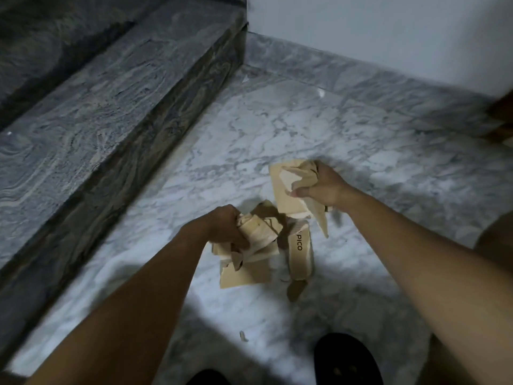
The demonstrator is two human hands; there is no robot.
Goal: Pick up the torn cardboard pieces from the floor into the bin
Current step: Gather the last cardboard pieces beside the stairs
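Observation:
My left hand grips a bunch of torn tan cardboard pieces above the white marble floor. A strip printed PICO hangs among them, and a flat piece hangs below my fist. My right hand grips another bunch of torn cardboard, with a large flat sheet and a pointed strip dangling from it. One tiny cardboard scrap lies on the floor near my feet. No bin is in view.
A dark grey marble step runs along the left. A white wall with a marble skirting stands at the back. My black slippers are at the bottom edge. Something brown shows at the right edge.

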